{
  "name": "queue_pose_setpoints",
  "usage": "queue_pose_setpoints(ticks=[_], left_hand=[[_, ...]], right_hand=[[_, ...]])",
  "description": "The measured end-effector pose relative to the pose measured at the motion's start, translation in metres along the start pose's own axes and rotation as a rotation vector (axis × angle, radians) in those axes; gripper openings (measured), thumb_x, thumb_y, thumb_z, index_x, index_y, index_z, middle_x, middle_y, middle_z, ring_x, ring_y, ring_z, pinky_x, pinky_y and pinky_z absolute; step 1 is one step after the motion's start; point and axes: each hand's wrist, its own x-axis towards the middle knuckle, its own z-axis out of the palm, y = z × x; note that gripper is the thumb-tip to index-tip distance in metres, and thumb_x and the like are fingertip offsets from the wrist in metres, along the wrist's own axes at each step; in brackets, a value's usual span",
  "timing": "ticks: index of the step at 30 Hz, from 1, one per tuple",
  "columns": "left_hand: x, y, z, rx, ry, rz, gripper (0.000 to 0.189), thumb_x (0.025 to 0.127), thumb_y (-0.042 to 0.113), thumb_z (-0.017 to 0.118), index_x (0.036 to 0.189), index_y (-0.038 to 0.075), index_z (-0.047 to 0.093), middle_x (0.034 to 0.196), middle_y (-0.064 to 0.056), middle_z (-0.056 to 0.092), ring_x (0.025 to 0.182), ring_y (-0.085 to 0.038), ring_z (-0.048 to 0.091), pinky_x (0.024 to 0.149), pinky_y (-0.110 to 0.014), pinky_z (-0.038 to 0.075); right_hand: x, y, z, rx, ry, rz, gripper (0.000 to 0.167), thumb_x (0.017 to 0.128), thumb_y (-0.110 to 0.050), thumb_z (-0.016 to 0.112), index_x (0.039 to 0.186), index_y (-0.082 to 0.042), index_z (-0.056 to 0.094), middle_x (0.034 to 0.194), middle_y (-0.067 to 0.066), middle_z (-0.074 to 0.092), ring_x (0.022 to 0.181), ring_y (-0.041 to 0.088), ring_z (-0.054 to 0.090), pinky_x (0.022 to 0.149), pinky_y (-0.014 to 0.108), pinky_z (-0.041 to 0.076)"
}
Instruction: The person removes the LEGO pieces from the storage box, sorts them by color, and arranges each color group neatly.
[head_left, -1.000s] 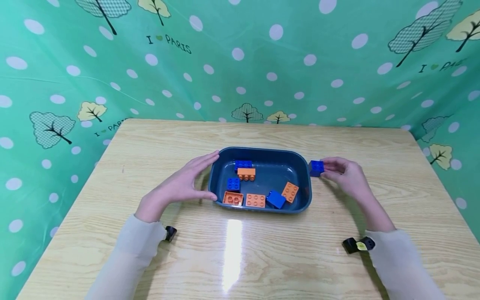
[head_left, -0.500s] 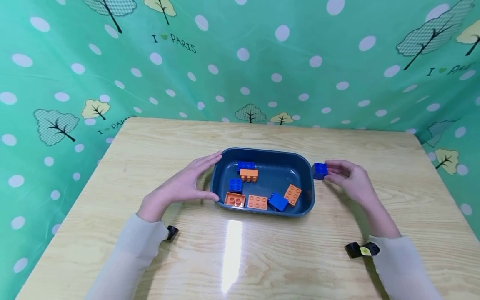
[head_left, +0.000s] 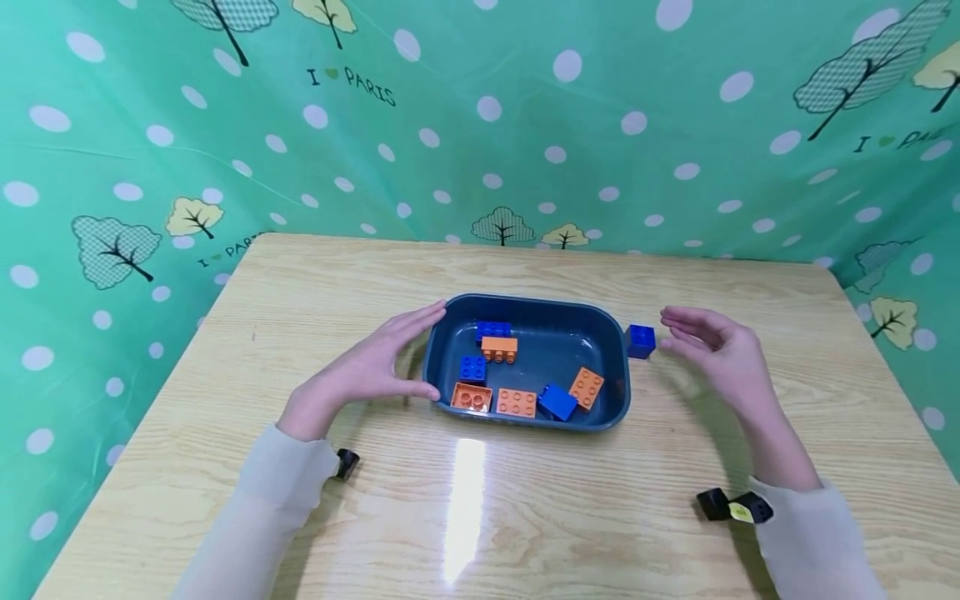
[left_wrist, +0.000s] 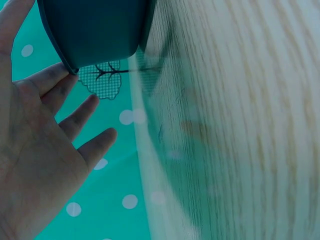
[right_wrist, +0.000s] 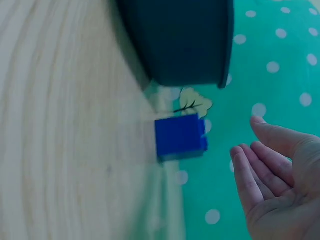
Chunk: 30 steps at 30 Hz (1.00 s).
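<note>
A dark blue plastic bin stands on the table with several orange and blue toy bricks inside, among them an orange brick and a blue brick. My left hand spans the bin's left end, its fingers and thumb spread and touching the rim. Just outside the bin's right end, a blue brick sits studs up on the table. My right hand hovers to the right of that brick, apart from it, with nothing between thumb and fingers. In the right wrist view, a gap shows between hand and brick.
The light wooden table carries a bright glare strip in front of the bin. A green dotted cloth with printed trees hangs behind the table and at its sides. Black straps with small devices are on both wrists.
My right hand has let go of the blue brick and drawn back to the right. The brick stays beside the bin. My left hand keeps its place at the bin.
</note>
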Motion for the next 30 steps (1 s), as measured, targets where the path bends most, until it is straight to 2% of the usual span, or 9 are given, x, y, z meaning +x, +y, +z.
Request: queue_pose_setpoints(ticks=[7,9,17,21,26,30], left_hand=[[0.0,0.0,0.0,-0.002,-0.011,-0.017,0.112,0.074,0.052,0.083,0.161,0.022,0.019,0.169,0.005,0.014,0.155,-0.032,0.016,0.121,-0.062,0.024],[0.001,0.0,0.0,-0.003,-0.009,-0.014,0.112,0.074,0.051,0.083,0.161,0.021,0.02,0.169,0.004,0.014,0.155,-0.032,0.016,0.121,-0.063,0.024],[0.001,-0.002,0.001,-0.004,0.0,-0.003,0.112,0.074,0.049,0.084,0.161,0.02,0.02,0.169,0.002,0.015,0.155,-0.033,0.016,0.121,-0.063,0.024],[0.001,-0.003,0.002,-0.006,0.003,0.001,0.112,0.074,0.048,0.085,0.161,0.02,0.02,0.169,0.002,0.015,0.155,-0.034,0.017,0.121,-0.063,0.024],[0.001,-0.002,0.002,-0.007,0.004,0.003,0.111,0.074,0.049,0.084,0.161,0.02,0.021,0.169,0.002,0.016,0.155,-0.034,0.015,0.12,-0.065,0.023],[0.002,-0.003,0.002,-0.007,0.005,0.006,0.111,0.074,0.049,0.084,0.161,0.02,0.021,0.169,0.002,0.016,0.155,-0.035,0.014,0.12,-0.065,0.022]], right_hand=[[-0.005,-0.023,0.01,0.112,0.023,-0.04,0.042,0.089,-0.005,0.074,0.127,0.007,0.062,0.11,-0.02,0.071,0.104,-0.003,0.069,0.087,0.01,0.053],[-0.007,-0.028,0.015,0.158,0.013,-0.064,0.041,0.088,-0.002,0.073,0.126,0.008,0.062,0.111,-0.017,0.072,0.104,-0.002,0.069,0.087,0.011,0.054],[-0.011,-0.041,0.04,0.225,-0.035,-0.151,0.038,0.088,0.002,0.072,0.125,0.007,0.063,0.116,-0.01,0.072,0.108,0.002,0.069,0.089,0.015,0.055],[-0.011,-0.046,0.057,0.203,-0.052,-0.175,0.037,0.088,0.0,0.072,0.124,0.004,0.065,0.118,-0.004,0.073,0.109,0.005,0.069,0.092,0.017,0.055],[-0.012,-0.055,0.079,0.133,-0.08,-0.188,0.034,0.089,-0.006,0.074,0.122,-0.005,0.068,0.119,0.009,0.073,0.108,0.001,0.068,0.1,0.016,0.051],[-0.013,-0.061,0.095,0.128,-0.098,-0.206,0.033,0.089,-0.009,0.075,0.121,-0.009,0.07,0.118,0.012,0.074,0.107,0.0,0.068,0.102,0.016,0.048]])
